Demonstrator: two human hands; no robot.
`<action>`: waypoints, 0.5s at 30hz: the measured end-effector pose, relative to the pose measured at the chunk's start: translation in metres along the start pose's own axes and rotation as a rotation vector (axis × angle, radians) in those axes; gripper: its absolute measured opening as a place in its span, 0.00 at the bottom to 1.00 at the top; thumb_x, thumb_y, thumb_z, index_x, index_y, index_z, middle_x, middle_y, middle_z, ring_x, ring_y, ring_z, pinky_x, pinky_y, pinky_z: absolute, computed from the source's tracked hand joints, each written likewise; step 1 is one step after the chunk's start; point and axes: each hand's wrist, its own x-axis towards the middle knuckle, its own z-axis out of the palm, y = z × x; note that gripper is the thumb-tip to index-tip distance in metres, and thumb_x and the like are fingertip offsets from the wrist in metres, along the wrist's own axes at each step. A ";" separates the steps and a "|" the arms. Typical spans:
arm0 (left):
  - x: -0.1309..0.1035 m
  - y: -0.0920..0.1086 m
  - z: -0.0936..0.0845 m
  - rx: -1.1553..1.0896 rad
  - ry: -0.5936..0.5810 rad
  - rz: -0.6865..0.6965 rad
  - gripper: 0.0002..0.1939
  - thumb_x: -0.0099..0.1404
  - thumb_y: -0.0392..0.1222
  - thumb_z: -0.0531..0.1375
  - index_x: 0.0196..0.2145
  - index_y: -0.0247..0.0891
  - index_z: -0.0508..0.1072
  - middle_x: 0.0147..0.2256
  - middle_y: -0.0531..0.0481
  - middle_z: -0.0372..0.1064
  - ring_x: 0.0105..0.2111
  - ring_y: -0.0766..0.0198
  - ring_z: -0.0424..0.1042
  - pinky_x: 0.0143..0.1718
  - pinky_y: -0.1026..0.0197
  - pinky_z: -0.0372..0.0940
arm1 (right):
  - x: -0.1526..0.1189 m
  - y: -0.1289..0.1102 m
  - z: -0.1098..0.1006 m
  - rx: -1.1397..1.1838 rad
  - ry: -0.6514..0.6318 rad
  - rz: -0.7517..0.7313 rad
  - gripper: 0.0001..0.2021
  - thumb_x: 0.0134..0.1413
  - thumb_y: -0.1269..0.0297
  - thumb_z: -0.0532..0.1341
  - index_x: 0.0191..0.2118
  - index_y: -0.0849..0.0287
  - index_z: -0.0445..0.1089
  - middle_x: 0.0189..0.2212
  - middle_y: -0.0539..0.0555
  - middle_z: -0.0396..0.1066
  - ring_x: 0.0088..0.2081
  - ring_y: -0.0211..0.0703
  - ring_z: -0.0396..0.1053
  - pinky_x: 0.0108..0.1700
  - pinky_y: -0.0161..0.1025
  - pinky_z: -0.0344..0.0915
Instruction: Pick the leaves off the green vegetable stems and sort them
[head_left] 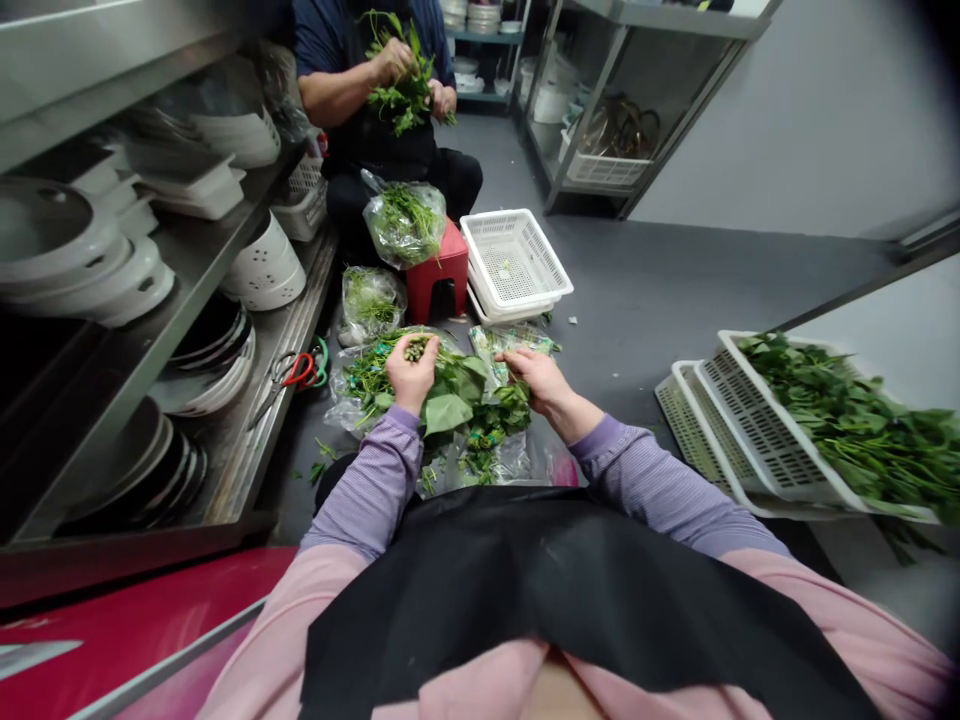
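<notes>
Grey-floored kitchen storeroom, floor (675, 270) used as the work area. Far left: steel shelf unit (238, 455) stacked with crockery, red- and green-handled scissors (300, 370) at its edge. Next, a plastic bag of thin-stemmed greens (371, 300) on the floor and loose greens (367, 375) spread on plastic; both look like stock left to sort. Behind, a seated co-worker (322, 90) holds a separate bunch in both hands, above another bag of greens (405, 220) by the red stool (451, 262).

Centre: left hand (412, 375) curled round the stem ends of a leafy bunch (454, 395), held low before the apron, leaves pointing right. White basket (525, 299) beyond has only a scrap or so inside, so apparently little has gone there. Right hand (544, 380) pinches at the bunch's far side; exactly which leaf or stem is hard to tell.

Far right: stacked slotted baskets (772, 440), top one heaped with leafy greens (855, 415); can't judge whether finished or waiting. Overall, likely midway: bunch in hand partly worked at most, several piles remaining.
</notes>
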 end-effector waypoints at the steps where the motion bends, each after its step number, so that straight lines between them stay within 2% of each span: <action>1: 0.009 -0.008 -0.002 0.018 0.037 -0.021 0.08 0.49 0.41 0.65 0.29 0.38 0.73 0.29 0.50 0.70 0.32 0.64 0.69 0.39 0.63 0.63 | 0.002 0.000 -0.002 0.065 -0.035 0.014 0.16 0.38 0.53 0.61 0.31 0.60 0.68 0.13 0.42 0.45 0.17 0.31 0.45 0.21 0.33 0.48; 3: 0.027 -0.026 -0.007 0.091 0.092 -0.087 0.12 0.47 0.38 0.66 0.32 0.36 0.73 0.31 0.48 0.72 0.35 0.62 0.70 0.43 0.61 0.62 | 0.006 0.000 -0.006 0.156 -0.060 0.012 0.16 0.36 0.53 0.63 0.31 0.59 0.67 0.13 0.41 0.44 0.17 0.31 0.46 0.22 0.34 0.51; 6: 0.048 -0.047 -0.017 0.253 0.149 -0.200 0.16 0.44 0.34 0.66 0.34 0.32 0.73 0.35 0.43 0.72 0.40 0.58 0.70 0.48 0.57 0.60 | 0.006 0.001 -0.011 0.246 -0.012 0.001 0.17 0.34 0.53 0.64 0.30 0.59 0.65 0.14 0.41 0.45 0.18 0.31 0.48 0.23 0.33 0.52; 8: 0.058 -0.051 -0.024 0.320 0.180 -0.218 0.16 0.43 0.34 0.66 0.33 0.31 0.73 0.37 0.40 0.72 0.42 0.56 0.70 0.50 0.56 0.59 | 0.004 0.002 -0.016 0.272 0.009 0.000 0.17 0.34 0.53 0.64 0.30 0.59 0.65 0.15 0.42 0.48 0.18 0.30 0.49 0.22 0.33 0.50; 10: 0.062 -0.043 -0.030 0.296 0.171 -0.210 0.14 0.45 0.36 0.66 0.32 0.31 0.73 0.36 0.40 0.72 0.39 0.57 0.71 0.46 0.56 0.61 | 0.000 0.003 -0.023 0.288 0.009 -0.002 0.17 0.35 0.54 0.65 0.30 0.59 0.64 0.18 0.44 0.54 0.20 0.30 0.52 0.23 0.32 0.51; 11: 0.062 -0.037 -0.033 0.241 0.137 -0.206 0.12 0.47 0.38 0.66 0.31 0.31 0.72 0.34 0.42 0.72 0.35 0.59 0.72 0.42 0.57 0.63 | -0.002 0.003 -0.027 0.301 0.004 -0.002 0.18 0.35 0.54 0.65 0.30 0.59 0.63 0.20 0.45 0.57 0.21 0.31 0.54 0.24 0.33 0.53; 13: 0.059 -0.020 -0.037 0.055 -0.011 -0.215 0.13 0.49 0.45 0.65 0.29 0.33 0.72 0.29 0.45 0.71 0.27 0.63 0.71 0.34 0.59 0.65 | -0.008 0.003 -0.034 0.338 -0.025 0.005 0.18 0.35 0.53 0.66 0.30 0.58 0.61 0.23 0.46 0.61 0.23 0.33 0.59 0.26 0.34 0.57; 15: 0.048 -0.004 -0.034 -0.193 -0.175 -0.234 0.16 0.50 0.52 0.64 0.28 0.35 0.70 0.27 0.49 0.70 0.25 0.65 0.70 0.30 0.61 0.66 | -0.014 0.000 -0.039 0.362 -0.089 0.007 0.19 0.37 0.52 0.65 0.30 0.56 0.59 0.21 0.45 0.59 0.21 0.32 0.57 0.28 0.36 0.60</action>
